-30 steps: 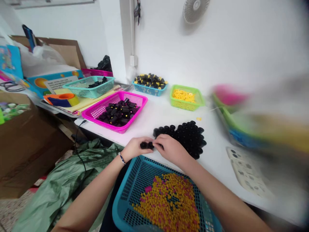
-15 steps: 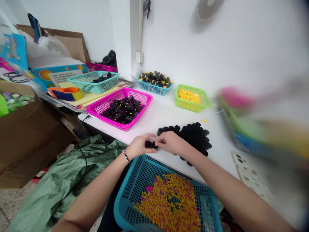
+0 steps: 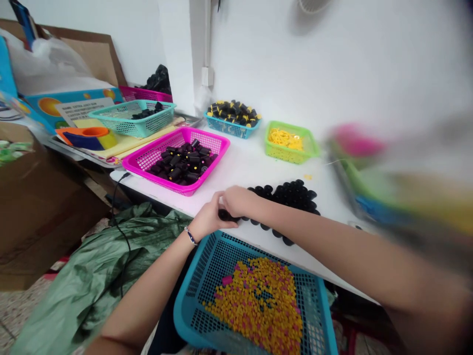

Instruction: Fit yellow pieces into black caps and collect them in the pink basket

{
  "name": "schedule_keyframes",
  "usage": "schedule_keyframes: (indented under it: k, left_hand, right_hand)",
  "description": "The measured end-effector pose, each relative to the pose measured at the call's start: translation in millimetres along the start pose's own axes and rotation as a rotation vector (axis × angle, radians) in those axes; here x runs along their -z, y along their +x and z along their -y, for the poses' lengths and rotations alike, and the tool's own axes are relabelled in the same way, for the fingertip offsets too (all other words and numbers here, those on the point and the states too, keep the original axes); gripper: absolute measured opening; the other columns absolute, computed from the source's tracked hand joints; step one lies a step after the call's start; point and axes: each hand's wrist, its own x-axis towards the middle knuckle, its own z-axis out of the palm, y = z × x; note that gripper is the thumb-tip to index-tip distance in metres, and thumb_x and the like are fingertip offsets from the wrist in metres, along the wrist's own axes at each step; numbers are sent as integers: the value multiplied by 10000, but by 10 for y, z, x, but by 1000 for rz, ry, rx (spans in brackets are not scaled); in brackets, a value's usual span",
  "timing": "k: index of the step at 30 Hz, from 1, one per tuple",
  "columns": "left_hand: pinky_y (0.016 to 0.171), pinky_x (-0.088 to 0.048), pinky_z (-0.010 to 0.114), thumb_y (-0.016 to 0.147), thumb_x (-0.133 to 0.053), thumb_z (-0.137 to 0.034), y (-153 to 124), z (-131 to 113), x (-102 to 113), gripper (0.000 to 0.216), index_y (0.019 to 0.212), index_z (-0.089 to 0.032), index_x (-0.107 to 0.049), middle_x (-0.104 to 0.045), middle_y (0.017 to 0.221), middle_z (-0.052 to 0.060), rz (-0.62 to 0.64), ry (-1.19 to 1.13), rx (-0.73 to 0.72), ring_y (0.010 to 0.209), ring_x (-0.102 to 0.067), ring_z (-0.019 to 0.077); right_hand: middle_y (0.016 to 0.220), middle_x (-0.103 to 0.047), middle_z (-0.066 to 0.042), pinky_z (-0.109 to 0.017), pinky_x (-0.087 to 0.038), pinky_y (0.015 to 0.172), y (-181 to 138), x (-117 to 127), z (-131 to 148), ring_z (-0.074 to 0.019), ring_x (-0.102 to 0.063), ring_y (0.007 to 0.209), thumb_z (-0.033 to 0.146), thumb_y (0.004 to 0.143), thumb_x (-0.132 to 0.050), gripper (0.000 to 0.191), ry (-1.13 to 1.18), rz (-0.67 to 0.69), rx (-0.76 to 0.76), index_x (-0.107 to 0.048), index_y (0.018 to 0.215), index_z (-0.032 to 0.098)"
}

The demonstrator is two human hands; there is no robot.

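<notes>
My left hand is closed round black cylindrical parts at the front edge of the white table. Over them, my right hand is curled, with its fingertips turned to the left thumb; whatever it pinches is hidden. Just right of both hands, a close-packed group of black cylindrical parts stands on the table, partly covered by my right forearm. Below my hands, a blue basket holds many small yellow and pink pieces.
Beyond my left hand lies a pink basket of black parts. Further back are a blue basket of black-and-yellow parts and a green basket of yellow pieces. A turquoise basket sits at left. Blurred things fill the right side.
My right hand has shifted left and lies closer over the left hand, hiding its fingertips. The view has tilted slightly downward. Both hands stay near the table's front edge.
</notes>
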Motion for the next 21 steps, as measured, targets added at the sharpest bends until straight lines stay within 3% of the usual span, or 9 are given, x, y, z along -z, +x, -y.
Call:
schedule_keyframes:
  k: [8, 13, 15, 18, 19, 21]
  left_hand:
    - [792, -494, 380, 518, -817, -375, 19, -14, 20, 955, 1272, -194, -261, -689, 978, 107, -5, 4, 36, 932, -646, 278]
    - [785, -488, 357, 525, -813, -380, 25, -8, 19, 937, 1267, -202, -270, -699, 907, 66, -6, 24, 13, 892, -656, 257]
    - [762, -488, 336, 531, -810, -380, 17, -19, 10, 908, 1254, -211, -289, -696, 855, 33, -17, 43, 2, 849, -662, 239]
    - [731, -487, 319, 559, -793, -394, -1, -50, -13, 846, 1236, -219, -317, -685, 812, 7, -37, 69, 10, 795, -663, 218]
    - [727, -487, 316, 570, -785, -399, -5, -63, -22, 822, 1229, -221, -326, -683, 810, 3, -38, 73, 13, 787, -663, 213]
    - [730, -486, 315, 586, -774, -408, -5, -86, -43, 780, 1212, -227, -345, -682, 813, -2, -42, 79, 19, 783, -661, 205]
  right_hand:
    - [816, -688, -79, -293, -458, 727, 64, -4, 74, -243, -630, 824, 250, 539, -766, 253, -34, 61, -14, -677, 749, 140]
    - [683, -682, -59, -291, -443, 730, -30, 239, 54, -231, -629, 746, 108, 506, -757, 143, 21, 78, 27, -671, 616, 137]
    - [669, -684, -58, -280, -435, 712, -220, 387, -2, -215, -624, 728, 80, 571, -714, 98, 75, 41, 31, -685, 649, 131]
    - [856, -703, -82, -256, -425, 678, -696, 432, -61, -182, -618, 774, 126, 767, -546, 198, 196, -105, 24, -688, 904, 141]
    - [887, -701, -76, -247, -424, 668, -878, 348, -54, -169, -618, 770, 149, 797, -508, 218, 241, -137, 38, -682, 928, 158]
    - [748, -700, 8, -191, -416, 609, -1212, 0, 14, -111, -618, 663, 131, 766, -508, 217, 353, -93, 132, -697, 762, 238]
